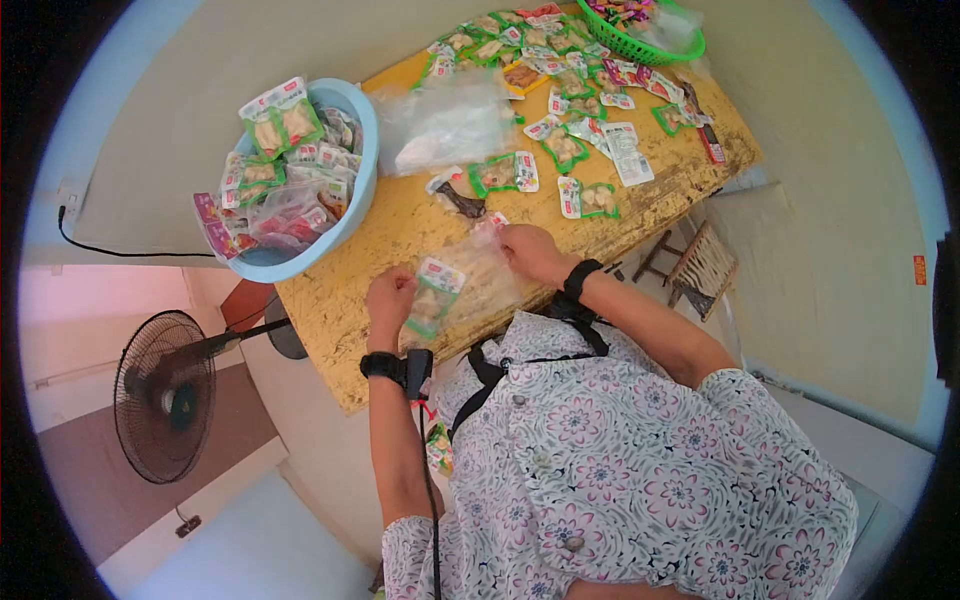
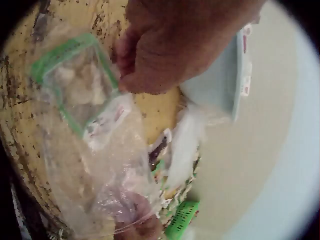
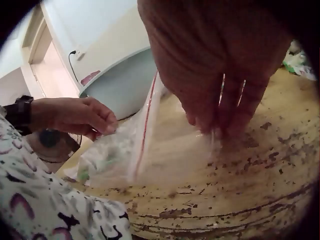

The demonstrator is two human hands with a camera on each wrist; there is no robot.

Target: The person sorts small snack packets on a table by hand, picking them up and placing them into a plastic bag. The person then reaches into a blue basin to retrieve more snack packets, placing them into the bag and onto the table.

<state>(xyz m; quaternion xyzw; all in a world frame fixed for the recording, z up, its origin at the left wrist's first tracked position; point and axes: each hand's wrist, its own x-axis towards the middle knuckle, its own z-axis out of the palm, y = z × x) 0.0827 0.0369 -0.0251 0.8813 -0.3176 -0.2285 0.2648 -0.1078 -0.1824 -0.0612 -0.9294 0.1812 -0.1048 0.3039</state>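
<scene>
Two hands grip things: left hand [image 1: 388, 300] pinches a snack packet [image 1: 432, 297], right hand [image 1: 530, 252] a blurry clear bag [image 1: 485, 270].

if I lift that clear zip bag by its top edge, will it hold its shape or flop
Probably flop: the clear zip bag is thin, wrinkled film sagging between the left hand and right hand. It looks light, holding one green-edged snack packet. The packet's weight would likely pull it lopsided.

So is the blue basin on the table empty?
No, the blue basin is piled with green-edged snack packets that reach above its rim.
</scene>
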